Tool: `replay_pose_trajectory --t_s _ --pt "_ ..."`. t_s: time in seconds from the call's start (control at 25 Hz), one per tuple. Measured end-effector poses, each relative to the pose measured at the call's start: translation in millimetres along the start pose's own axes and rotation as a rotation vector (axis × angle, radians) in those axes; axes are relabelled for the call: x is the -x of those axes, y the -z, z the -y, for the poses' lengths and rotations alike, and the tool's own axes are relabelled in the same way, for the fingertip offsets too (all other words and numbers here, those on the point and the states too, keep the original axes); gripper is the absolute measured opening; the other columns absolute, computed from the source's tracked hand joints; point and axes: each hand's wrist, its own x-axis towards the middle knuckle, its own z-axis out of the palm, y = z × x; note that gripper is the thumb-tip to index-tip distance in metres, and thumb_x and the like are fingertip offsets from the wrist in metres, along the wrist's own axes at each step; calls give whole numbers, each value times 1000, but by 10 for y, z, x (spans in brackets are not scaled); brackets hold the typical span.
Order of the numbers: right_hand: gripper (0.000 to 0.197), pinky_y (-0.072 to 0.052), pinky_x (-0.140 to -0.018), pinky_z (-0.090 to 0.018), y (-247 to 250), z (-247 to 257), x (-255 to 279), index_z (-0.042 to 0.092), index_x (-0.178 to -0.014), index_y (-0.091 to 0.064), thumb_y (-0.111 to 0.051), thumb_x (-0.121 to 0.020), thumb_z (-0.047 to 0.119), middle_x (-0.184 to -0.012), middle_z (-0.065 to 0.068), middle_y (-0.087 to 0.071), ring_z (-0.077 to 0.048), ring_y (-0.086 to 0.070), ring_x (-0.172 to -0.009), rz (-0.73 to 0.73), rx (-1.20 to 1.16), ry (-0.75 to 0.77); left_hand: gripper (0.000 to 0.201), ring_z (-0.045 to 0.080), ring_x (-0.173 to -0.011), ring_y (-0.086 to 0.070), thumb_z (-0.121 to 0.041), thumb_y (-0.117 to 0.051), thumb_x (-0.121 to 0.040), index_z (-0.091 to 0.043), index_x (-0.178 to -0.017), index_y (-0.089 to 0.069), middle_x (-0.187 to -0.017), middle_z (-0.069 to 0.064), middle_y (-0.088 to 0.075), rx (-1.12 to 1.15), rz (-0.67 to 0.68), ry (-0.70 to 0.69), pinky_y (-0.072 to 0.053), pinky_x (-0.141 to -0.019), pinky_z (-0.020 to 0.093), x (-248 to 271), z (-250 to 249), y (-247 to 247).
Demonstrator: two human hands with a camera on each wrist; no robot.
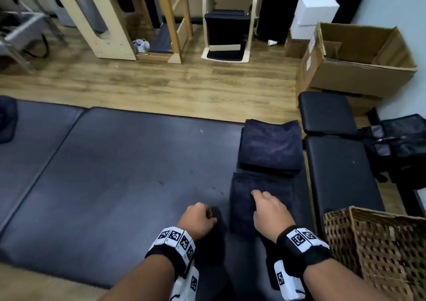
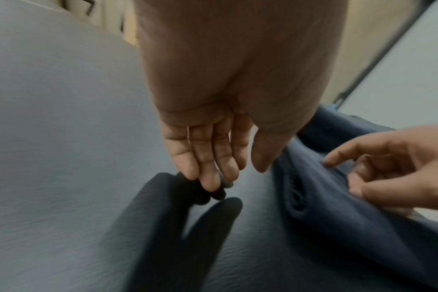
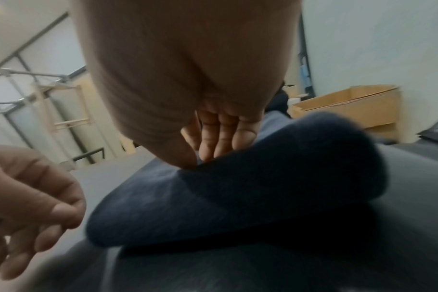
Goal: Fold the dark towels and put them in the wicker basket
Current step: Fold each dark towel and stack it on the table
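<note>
Navy folded towels (image 1: 270,145), two; right hand (image 1: 272,213) relaxed on one, left hand (image 1: 198,222) empty.

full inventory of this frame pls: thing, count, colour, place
folded towels: 2, dark navy, right end of the mat, one beyond the other
padded mat: 1, dark grey, centre
wicker basket: 1, brown, lower right
black bench: 1, black, right of the mat
cardboard box: 1 open, brown, upper right
white boxes: 2, white, top right
wooden frames: several, pale, back
left hand: fingers loosely curled, holding nothing, above the mat
right hand: fingertips on the nearer towel
</note>
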Motion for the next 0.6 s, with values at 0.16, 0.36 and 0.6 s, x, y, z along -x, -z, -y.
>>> replay_pose_trajectory --t_s 0.16,0.36,0.6 --pt "29 -47 -89 -38 -239 561 73 19 -117 -52 -56 -89 24 -112 -2 -58 -27 -54 -110 81 65 178 20 20 -82 -60 -31 -65 -85 -22 -69 -57 -76 0 -61 84 -88 122 -43 -70 23 389 800 200" --pt "23 -47 -90 -33 -591 1417 222 22 -109 -58 -58 -89 35 -109 -1 -63 -25 -60 -109 277 92 374 24 24 -89 -66 -29 -65 -83 -23 -64 -52 -82 6 -70 189 -209 313 -44 -73 27 1231 2068 344" --pt "17 -48 -78 -30 -1124 2739 612 21 -93 -65 -60 -91 37 -96 0 -70 -23 -64 -97 558 345 517 21 21 -73 -66 -27 -59 -80 -21 -59 -55 -64 -3 -62 431 -231 571 -45 -63 25 2630 3764 85"
